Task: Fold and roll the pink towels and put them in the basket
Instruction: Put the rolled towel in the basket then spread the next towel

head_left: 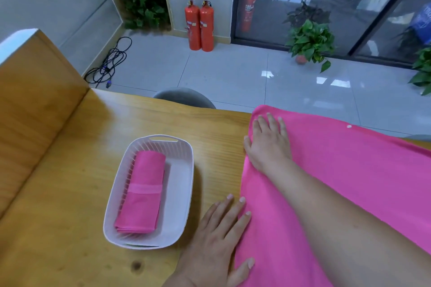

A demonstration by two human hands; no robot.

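Note:
A large pink towel (349, 170) lies spread flat over the right part of the wooden table (70, 193). My right hand (268, 144) rests flat on the towel near its far left corner, fingers straight. My left hand (219, 233) lies flat at the towel's near left edge, fingertips and thumb on the cloth, palm on the wood. To the left stands a white plastic basket (184, 193). A rolled pink towel (142, 193) with a band around its middle lies inside it.
A raised wooden side panel (30, 91) borders the table on the left. A grey chair back (184, 98) shows beyond the far table edge. On the floor behind are two red fire extinguishers (199, 25), a coiled black cable (109, 60) and potted plants (310, 42).

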